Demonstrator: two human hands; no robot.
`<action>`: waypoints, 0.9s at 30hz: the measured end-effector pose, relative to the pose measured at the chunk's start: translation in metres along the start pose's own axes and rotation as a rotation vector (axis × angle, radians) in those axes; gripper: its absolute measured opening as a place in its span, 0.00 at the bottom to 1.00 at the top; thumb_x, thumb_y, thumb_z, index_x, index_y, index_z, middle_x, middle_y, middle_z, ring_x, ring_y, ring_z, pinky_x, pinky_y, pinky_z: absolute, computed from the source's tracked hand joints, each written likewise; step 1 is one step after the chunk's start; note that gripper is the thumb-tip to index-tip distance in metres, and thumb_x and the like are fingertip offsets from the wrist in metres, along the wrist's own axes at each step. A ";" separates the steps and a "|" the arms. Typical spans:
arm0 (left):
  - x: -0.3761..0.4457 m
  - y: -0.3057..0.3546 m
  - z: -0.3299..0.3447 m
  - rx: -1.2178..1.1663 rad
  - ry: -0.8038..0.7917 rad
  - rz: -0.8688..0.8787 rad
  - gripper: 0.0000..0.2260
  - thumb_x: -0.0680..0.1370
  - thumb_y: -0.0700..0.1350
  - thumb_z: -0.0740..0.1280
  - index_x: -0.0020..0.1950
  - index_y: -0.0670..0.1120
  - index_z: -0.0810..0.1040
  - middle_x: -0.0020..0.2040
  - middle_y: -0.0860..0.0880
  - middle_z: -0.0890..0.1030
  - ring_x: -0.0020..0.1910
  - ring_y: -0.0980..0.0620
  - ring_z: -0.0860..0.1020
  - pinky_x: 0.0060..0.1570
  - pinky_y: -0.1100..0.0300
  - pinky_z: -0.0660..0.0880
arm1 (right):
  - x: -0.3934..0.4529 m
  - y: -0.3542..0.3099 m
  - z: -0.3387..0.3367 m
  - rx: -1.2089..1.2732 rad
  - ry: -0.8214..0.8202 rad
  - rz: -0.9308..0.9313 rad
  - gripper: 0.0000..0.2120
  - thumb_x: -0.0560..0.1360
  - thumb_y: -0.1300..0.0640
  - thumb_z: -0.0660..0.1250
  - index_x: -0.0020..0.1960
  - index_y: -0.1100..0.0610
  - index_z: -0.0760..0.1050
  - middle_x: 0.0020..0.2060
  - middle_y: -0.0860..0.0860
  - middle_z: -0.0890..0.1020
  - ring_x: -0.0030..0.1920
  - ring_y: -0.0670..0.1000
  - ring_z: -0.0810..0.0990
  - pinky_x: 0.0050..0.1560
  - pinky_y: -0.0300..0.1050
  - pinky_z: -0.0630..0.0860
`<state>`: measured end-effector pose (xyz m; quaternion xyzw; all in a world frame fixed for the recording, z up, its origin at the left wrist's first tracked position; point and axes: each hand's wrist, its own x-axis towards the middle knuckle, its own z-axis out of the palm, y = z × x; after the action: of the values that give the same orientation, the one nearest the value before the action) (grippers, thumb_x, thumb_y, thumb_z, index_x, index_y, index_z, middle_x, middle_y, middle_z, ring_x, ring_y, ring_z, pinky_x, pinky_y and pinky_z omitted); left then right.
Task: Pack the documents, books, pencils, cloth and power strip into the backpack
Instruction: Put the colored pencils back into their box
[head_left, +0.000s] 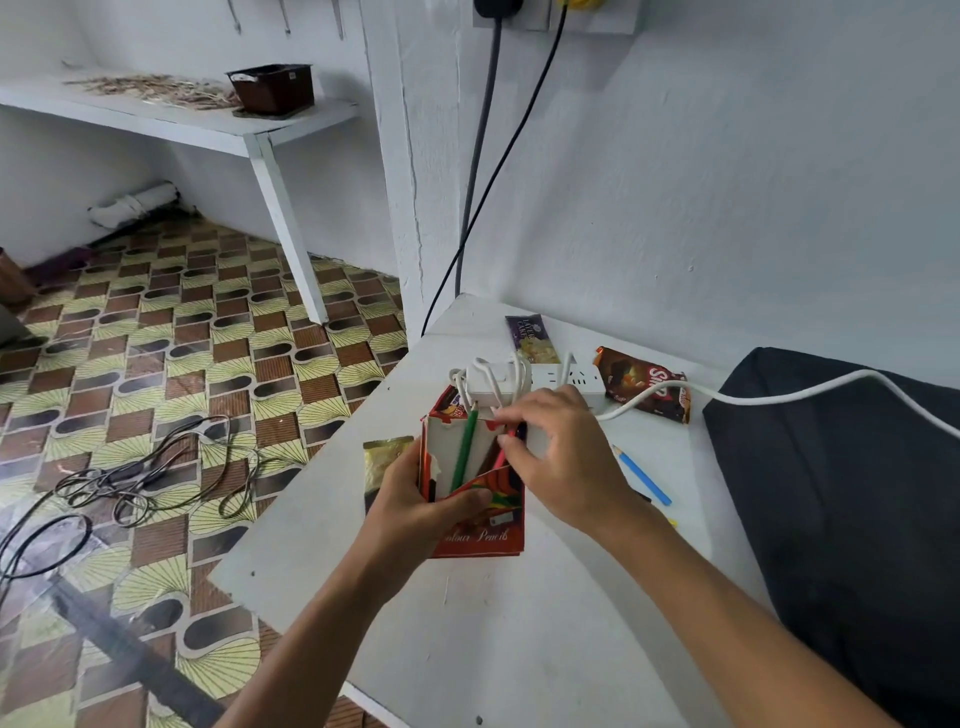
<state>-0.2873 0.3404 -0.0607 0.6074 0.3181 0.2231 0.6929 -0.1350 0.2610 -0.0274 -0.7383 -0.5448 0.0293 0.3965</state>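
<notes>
My left hand grips a red colour pencil box held open above the white table. A green pencil stands in the box. My right hand pinches a red pencil at the box's mouth. Just behind the box lies a white power strip with its cord running right over the dark backpack. A blue pencil lies loose on the table to the right of my right hand, and a yellow pencil tip peeks out by my wrist.
Snack wrappers lie on the table: a purple one, a brown one, a gold one. Two cables hang from wall sockets. Tangled wires lie on the patterned floor at left. A shelf carries a brown tub.
</notes>
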 end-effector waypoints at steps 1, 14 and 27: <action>0.000 0.000 0.001 0.003 -0.007 0.003 0.27 0.65 0.42 0.79 0.61 0.47 0.73 0.49 0.46 0.84 0.48 0.45 0.84 0.42 0.56 0.81 | 0.000 0.000 0.000 -0.022 -0.011 -0.002 0.14 0.75 0.59 0.68 0.60 0.56 0.79 0.49 0.48 0.80 0.53 0.46 0.70 0.53 0.41 0.75; 0.001 0.001 0.007 0.044 -0.008 -0.013 0.26 0.64 0.44 0.77 0.60 0.51 0.73 0.48 0.49 0.83 0.46 0.50 0.84 0.39 0.60 0.80 | 0.004 0.022 -0.025 -0.030 0.125 0.090 0.10 0.75 0.69 0.63 0.48 0.59 0.81 0.46 0.51 0.81 0.46 0.46 0.78 0.51 0.30 0.73; 0.003 -0.005 0.001 0.064 0.039 -0.080 0.35 0.62 0.48 0.77 0.67 0.49 0.69 0.55 0.46 0.81 0.48 0.47 0.84 0.48 0.48 0.81 | -0.017 0.035 -0.005 -0.680 -0.396 0.193 0.12 0.77 0.57 0.63 0.59 0.56 0.77 0.53 0.53 0.76 0.57 0.53 0.71 0.51 0.45 0.74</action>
<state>-0.2855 0.3409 -0.0662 0.6115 0.3626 0.1969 0.6751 -0.1116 0.2410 -0.0523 -0.8551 -0.5177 0.0262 0.0124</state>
